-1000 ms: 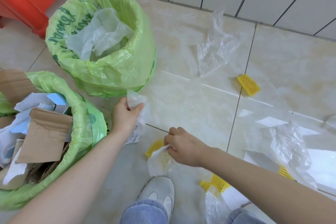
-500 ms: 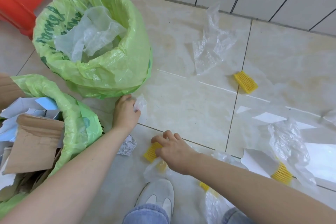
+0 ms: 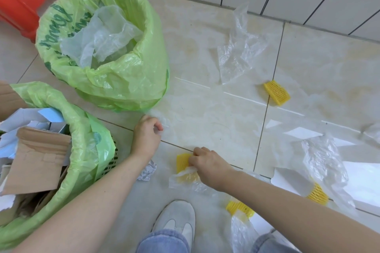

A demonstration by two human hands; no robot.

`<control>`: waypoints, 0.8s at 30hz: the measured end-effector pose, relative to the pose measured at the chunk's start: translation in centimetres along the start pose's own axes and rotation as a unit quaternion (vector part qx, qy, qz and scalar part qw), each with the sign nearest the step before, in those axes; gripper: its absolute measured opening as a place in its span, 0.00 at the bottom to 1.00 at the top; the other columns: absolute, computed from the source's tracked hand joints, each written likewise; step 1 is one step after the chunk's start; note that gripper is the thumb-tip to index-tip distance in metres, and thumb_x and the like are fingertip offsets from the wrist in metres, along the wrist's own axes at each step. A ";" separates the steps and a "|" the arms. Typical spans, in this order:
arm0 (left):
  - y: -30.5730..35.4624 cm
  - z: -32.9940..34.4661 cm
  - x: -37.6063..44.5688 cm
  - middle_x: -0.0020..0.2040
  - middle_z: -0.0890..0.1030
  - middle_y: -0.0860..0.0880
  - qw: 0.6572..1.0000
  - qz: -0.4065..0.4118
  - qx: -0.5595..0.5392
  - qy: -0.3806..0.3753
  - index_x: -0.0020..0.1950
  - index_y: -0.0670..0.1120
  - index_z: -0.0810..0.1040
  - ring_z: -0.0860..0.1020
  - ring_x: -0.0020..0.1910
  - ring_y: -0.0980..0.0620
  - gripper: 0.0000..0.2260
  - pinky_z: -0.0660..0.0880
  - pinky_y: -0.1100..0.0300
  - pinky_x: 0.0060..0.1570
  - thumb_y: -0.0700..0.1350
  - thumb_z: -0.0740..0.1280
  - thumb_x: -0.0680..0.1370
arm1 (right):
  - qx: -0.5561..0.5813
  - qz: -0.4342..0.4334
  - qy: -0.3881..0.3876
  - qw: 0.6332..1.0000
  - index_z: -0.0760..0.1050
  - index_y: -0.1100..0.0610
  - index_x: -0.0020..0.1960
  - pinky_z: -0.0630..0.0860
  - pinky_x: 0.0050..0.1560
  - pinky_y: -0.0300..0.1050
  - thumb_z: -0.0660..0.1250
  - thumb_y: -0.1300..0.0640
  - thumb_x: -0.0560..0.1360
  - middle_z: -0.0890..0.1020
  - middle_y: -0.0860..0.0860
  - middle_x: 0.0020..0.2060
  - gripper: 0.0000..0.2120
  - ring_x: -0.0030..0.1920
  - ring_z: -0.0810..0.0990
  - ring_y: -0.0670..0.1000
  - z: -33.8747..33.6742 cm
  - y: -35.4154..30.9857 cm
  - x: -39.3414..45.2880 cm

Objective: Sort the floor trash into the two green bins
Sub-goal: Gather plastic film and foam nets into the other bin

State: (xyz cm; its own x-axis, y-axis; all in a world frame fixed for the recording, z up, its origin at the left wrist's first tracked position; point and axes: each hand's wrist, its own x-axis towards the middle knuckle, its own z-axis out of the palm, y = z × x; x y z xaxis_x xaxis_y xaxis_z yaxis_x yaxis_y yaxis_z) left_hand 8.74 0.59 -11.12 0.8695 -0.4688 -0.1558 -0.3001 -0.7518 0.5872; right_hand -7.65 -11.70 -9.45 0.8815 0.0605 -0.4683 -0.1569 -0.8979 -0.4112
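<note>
head view, looking down, close.

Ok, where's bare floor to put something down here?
Bare tile lies between the far green bin, the clear plastic sheet and the right hand. Crowded: paper, plastic and yellow foam nets to the right; both bins left.

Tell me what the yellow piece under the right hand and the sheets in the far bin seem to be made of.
The yellow piece looks like soft foam netting: matte, with a ribbed mesh pattern. The sheets in the far bin look like thin plastic film: translucent, crinkled, glossy in spots. Neither is certain from looks alone.
</note>
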 end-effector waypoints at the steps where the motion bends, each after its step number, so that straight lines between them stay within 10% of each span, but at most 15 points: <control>1: 0.3 0.2 -0.1 0.44 0.72 0.45 1.000 0.006 -0.008 0.003 0.38 0.37 0.79 0.73 0.40 0.49 0.10 0.66 0.71 0.39 0.24 0.65 0.65 | 0.008 0.005 0.000 1.000 0.72 0.59 0.55 0.68 0.48 0.49 0.57 0.68 0.73 0.72 0.57 0.53 0.13 0.53 0.72 0.59 -0.2 0.3 -0.1; 12: 4.0 1.9 -1.6 0.42 0.77 0.50 0.994 -0.060 -0.079 -0.043 0.46 0.47 0.70 0.75 0.39 0.48 0.14 0.72 0.59 0.39 0.32 0.68 0.68 | 0.264 0.128 0.117 0.949 0.62 0.52 0.62 0.66 0.44 0.45 0.61 0.65 0.70 0.72 0.51 0.49 0.23 0.45 0.71 0.54 -3.2 3.5 -2.4; 19: 7.0 2.9 -0.8 0.38 0.81 0.51 0.989 -0.055 -0.135 -0.025 0.52 0.48 0.71 0.77 0.38 0.50 0.16 0.67 0.75 0.33 0.34 0.69 0.70 | 0.364 0.232 0.217 0.876 0.62 0.53 0.71 0.65 0.39 0.38 0.60 0.64 0.73 0.75 0.51 0.51 0.27 0.47 0.72 0.51 -6.6 6.8 -3.2; 24: 10.3 4.5 1.1 0.43 0.82 0.48 0.989 -0.005 -0.140 -0.038 0.55 0.43 0.80 0.78 0.43 0.50 0.12 0.70 0.68 0.40 0.35 0.68 0.72 | 0.397 0.273 0.291 0.826 0.75 0.57 0.41 0.61 0.23 0.32 0.61 0.64 0.71 0.70 0.48 0.31 0.05 0.31 0.66 0.50 -9.6 11.3 -4.3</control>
State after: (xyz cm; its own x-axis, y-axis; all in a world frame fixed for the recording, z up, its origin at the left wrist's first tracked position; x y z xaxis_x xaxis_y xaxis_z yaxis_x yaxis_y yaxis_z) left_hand 4.87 -9.77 -8.79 0.8367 -0.5034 -0.2155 -0.1619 -0.6033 0.7809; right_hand -8.93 -26.26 -4.55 0.6112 -0.6871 -0.3928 -0.6413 -0.1391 -0.7546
